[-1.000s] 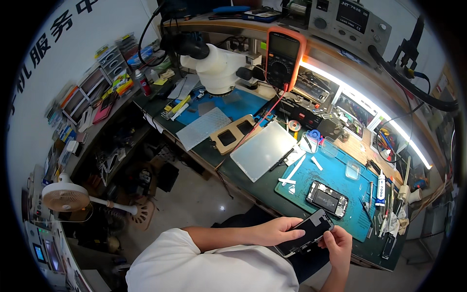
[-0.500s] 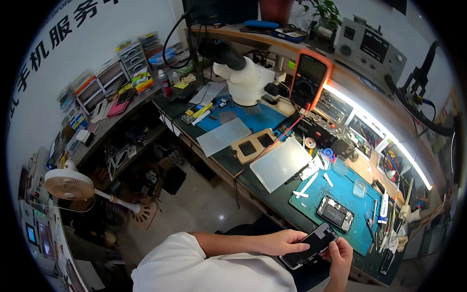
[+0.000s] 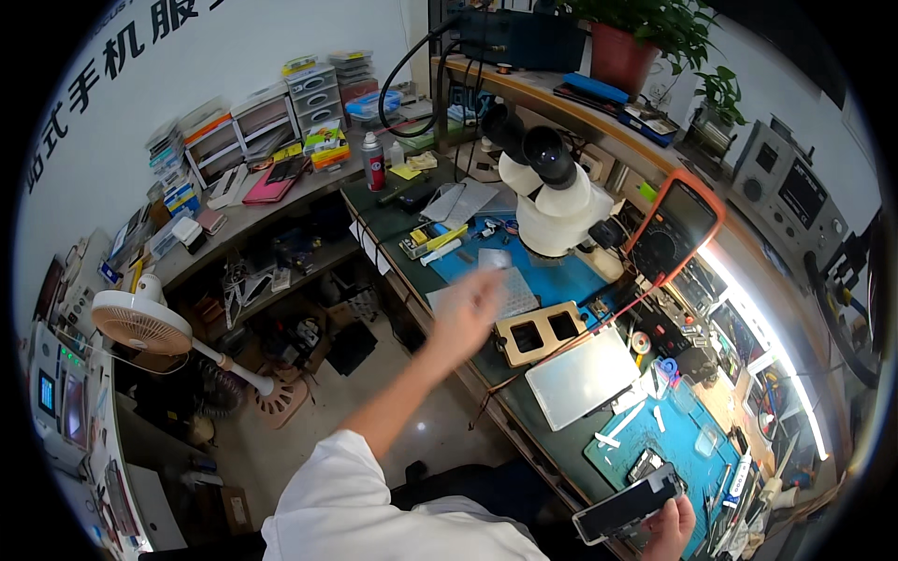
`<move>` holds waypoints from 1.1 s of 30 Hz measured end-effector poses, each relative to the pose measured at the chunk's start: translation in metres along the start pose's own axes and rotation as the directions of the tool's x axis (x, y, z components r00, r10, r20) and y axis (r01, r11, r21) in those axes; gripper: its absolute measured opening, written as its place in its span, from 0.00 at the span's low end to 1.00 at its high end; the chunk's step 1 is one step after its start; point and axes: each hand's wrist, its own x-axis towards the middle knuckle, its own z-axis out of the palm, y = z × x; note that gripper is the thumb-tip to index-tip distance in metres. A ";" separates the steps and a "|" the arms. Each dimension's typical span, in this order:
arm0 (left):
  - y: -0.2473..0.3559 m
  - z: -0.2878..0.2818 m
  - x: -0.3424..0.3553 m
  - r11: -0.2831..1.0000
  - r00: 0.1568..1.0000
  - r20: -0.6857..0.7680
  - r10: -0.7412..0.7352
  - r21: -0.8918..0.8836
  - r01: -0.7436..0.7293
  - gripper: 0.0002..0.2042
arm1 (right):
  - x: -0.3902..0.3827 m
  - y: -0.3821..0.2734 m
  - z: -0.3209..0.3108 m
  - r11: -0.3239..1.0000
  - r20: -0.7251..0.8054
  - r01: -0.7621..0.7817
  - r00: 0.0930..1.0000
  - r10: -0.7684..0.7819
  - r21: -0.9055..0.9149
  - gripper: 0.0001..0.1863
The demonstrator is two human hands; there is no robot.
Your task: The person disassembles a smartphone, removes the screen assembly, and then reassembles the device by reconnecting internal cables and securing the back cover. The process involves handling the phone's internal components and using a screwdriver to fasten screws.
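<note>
Left hand [image 3: 472, 301]: blurred, can't tell opening or hold; translucent sheet [image 3: 521, 294] at three o'clock
Right hand [image 3: 672, 527]: closed on screen panel [image 3: 621, 506], five o'clock
Opened phone [image 3: 645, 462]: partly behind panel

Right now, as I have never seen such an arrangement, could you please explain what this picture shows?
There is no robot: these are a person's two bare hands. The picture is from a wide fisheye camera worn on the head, looking down, so straight edges bend. The right hand holds a thin, dark rectangular panel, apparently a phone screen. The left hand is blurred before a translucent flat sheet; whether it holds anything, I cannot tell. On the dark green workbench stands a white microscope with black eyepieces. Nearer the right hand lie a flat silver-grey rectangular plate and a blue mat, which carries an opened phone, partly hidden behind the panel.
</note>
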 end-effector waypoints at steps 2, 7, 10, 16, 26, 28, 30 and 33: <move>-0.042 -0.038 0.060 0.945 0.959 -0.230 0.164 0.316 -0.086 0.19 | -0.001 -0.009 0.001 0.987 -0.185 -0.118 0.973 0.137 0.111 0.07; -0.106 -0.100 0.138 0.649 0.957 -0.262 0.122 0.751 0.123 0.35 | -0.009 -0.014 -0.016 0.968 -0.392 -0.132 0.896 0.208 0.212 0.09; -0.110 -0.098 0.152 0.575 0.965 -0.253 -0.071 0.780 0.247 0.38 | -0.012 0.011 -0.043 0.940 -0.445 -0.099 0.862 0.245 0.327 0.09; -0.108 -0.083 0.171 0.531 0.977 -0.201 0.068 0.836 0.135 0.34 | -0.046 0.045 -0.114 0.856 -0.430 -0.012 0.861 0.272 0.518 0.07; -0.025 -0.033 0.031 0.873 0.911 -0.178 0.371 0.402 -0.277 0.17 | -0.037 0.006 -0.056 0.942 -0.345 -0.052 0.923 0.172 0.332 0.09; 0.001 0.003 -0.038 0.923 0.929 0.098 0.357 0.115 -0.367 0.13 | -0.048 0.004 -0.054 0.931 -0.276 -0.044 0.949 0.153 0.364 0.08; 0.049 0.055 -0.111 0.960 0.879 0.424 0.221 -0.251 -0.120 0.11 | -0.061 0.009 -0.049 0.923 -0.205 -0.052 0.969 0.139 0.380 0.08; 0.089 0.106 -0.171 0.829 0.448 0.886 0.120 -0.338 0.446 0.17 | -0.082 0.022 -0.047 0.910 -0.133 -0.052 0.984 0.116 0.412 0.08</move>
